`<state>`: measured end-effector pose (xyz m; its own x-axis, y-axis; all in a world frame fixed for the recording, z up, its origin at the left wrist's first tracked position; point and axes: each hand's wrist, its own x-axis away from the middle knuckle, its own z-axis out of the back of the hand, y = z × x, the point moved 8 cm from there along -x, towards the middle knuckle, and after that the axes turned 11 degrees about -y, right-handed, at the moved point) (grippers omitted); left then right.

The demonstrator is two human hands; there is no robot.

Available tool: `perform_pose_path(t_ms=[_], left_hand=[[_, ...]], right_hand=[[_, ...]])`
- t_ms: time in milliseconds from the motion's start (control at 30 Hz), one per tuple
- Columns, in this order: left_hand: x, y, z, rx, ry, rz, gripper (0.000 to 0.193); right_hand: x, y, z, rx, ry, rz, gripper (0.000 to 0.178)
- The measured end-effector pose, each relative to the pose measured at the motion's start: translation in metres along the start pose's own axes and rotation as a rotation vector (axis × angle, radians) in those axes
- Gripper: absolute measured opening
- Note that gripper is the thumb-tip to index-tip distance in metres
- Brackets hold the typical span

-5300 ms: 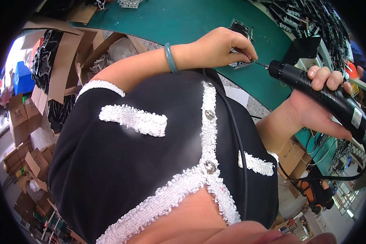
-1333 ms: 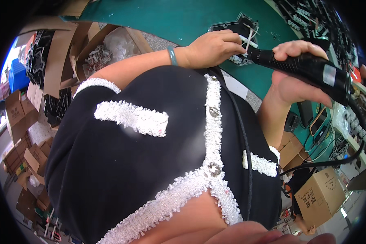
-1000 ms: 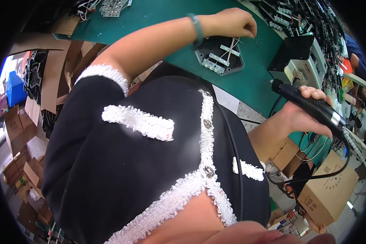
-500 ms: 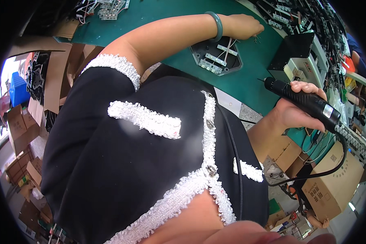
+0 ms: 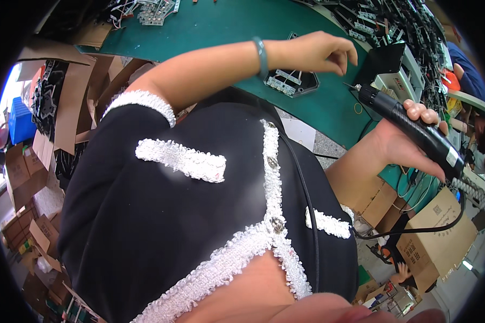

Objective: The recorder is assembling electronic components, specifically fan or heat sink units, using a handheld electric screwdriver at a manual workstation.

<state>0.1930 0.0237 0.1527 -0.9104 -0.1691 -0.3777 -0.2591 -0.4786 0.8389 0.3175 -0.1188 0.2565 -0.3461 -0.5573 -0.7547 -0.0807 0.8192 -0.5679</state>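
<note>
My right hand is wrapped round a black electric screwdriver, its thin bit pointing left toward my other hand. A black cord trails from its rear end. Above the green mat, my left hand has its fingers curled in a pinch near the bit's tip. Whatever those fingertips hold, if anything, is too small to make out. Below that wrist, which wears a grey-green bangle, lies a dark angular housing fitted with small white light-strip modules. The left hand and wrist hide part of it.
A black and light-grey box-shaped machine stands at the mat's right. Beyond it are heaped black strips and modules. More modules lie far left. A yellow ring rests on the mat. Cardboard cartons flank me.
My left hand has lifted from the small metal pieces on the mat and come nearer, fingers curled downward. The screwdriver has shifted slightly right, its bit closer to that hand.
</note>
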Motion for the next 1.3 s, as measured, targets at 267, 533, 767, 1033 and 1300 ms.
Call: perform_pose_path(t_ms=[267,533,767,1033,1300], left_hand=[[0.046,0.015,-0.016,0.222,0.107,0.059,0.036],[0.056,0.014,-0.012,0.224,0.204,0.112,0.036],[0.063,0.015,-0.010,0.198,0.200,0.049,0.037],[0.119,-0.012,-0.002,-0.206,0.225,0.164,0.035],[0.127,-0.024,-0.008,-0.212,0.295,0.203,0.022]], right_hand=[[-0.003,0.011,-0.010,-0.147,-0.164,-0.075,0.102],[-0.001,0.017,-0.016,-0.193,-0.172,-0.097,0.102],[-0.003,0.027,-0.025,-0.243,-0.198,-0.130,0.103],[0.010,0.055,-0.032,-0.255,-0.250,-0.227,0.104],[0.021,0.084,-0.064,-0.286,-0.269,-0.145,0.106]])
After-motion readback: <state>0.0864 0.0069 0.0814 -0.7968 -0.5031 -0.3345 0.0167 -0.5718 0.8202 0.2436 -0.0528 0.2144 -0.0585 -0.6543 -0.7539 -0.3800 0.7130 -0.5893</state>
